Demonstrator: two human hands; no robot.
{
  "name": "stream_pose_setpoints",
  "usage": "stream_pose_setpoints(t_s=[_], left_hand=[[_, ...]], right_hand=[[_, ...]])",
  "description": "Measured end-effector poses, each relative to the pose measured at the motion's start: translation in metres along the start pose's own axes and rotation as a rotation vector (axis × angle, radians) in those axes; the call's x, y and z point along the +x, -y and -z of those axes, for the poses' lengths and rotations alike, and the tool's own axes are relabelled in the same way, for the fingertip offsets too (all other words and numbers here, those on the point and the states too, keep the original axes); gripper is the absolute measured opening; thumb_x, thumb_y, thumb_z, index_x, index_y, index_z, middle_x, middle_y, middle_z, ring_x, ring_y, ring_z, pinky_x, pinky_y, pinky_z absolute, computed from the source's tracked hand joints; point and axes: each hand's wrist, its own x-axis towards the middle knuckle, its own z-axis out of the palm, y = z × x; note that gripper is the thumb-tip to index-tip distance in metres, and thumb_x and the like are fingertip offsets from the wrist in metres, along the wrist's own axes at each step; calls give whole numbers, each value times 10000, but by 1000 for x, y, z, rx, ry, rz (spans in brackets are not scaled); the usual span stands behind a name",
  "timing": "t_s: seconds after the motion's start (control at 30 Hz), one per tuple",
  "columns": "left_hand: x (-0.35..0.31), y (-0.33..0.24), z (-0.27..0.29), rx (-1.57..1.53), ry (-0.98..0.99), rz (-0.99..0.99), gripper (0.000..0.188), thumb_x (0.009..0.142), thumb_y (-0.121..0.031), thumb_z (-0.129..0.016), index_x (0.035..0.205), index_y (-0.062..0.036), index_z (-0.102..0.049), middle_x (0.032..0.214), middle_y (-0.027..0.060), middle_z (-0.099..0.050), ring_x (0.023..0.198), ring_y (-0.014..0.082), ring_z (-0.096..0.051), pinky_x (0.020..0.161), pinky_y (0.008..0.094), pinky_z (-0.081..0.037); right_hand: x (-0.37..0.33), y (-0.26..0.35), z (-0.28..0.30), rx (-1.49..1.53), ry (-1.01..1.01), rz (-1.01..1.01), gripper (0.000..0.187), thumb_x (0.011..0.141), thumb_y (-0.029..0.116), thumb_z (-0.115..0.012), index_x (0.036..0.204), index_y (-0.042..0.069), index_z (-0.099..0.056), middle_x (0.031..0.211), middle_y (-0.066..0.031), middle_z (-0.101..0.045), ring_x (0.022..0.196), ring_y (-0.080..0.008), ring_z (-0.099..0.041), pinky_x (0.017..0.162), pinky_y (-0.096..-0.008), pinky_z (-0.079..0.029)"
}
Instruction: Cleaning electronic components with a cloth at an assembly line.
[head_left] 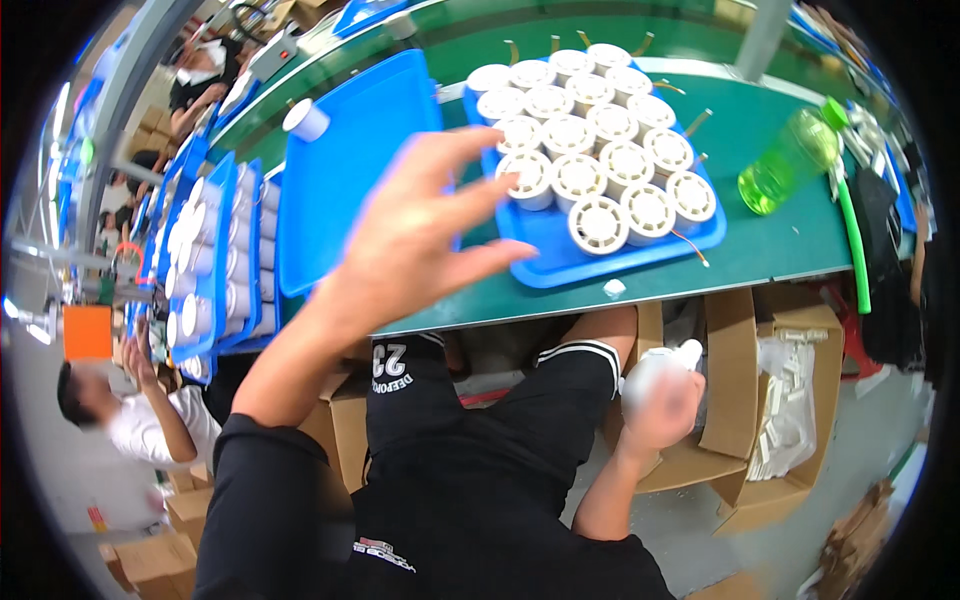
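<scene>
My left hand (425, 215) reaches over the table with thumb and fingers spread, holding nothing. Its fingertips are by the left edge of a blue tray (545, 272) packed with several round white housings, and they overlap one housing (527, 180) in the picture; whether they touch it I cannot tell. Each housing has a slotted round top, and thin wires stick out from some. Low at the right, above the cardboard boxes, my right hand (662, 410) is closed round a white plastic part (650, 378). The part is blurred and partly hidden by the fingers.
A second blue tray (345, 150) holds one white cup-shaped part (306, 120). Stacked trays of white parts (205, 265) stand at left. A green bottle (790, 160) is on the right. Open cardboard boxes (735, 420) sit below the table edge. Other people work at far left.
</scene>
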Motion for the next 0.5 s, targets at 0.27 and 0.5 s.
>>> stream_pose_setpoints(t_s=[0.27, 0.5], left_hand=[[-200, 80, 219, 355, -379, 730, 313, 874, -186, -655, 1132, -10, -654, 1152, 109, -621, 984, 163, -613, 782, 261, -487], [-344, 113, 278, 262, -29, 992, 393, 823, -288, -703, 1101, -13, -666, 994, 114, -649, 887, 187, -631, 755, 288, -503]], right_hand=[[-21, 44, -46, 203, 140, 58, 124, 901, 19, -497, 786, -28, -505, 878, -61, -502, 830, -162, -494, 772, -304, -428], [-58, 84, -97, 376, 502, 239, 217, 887, 95, -537, 703, -4, -477, 888, -136, -523, 833, -235, -528, 774, -342, -431]])
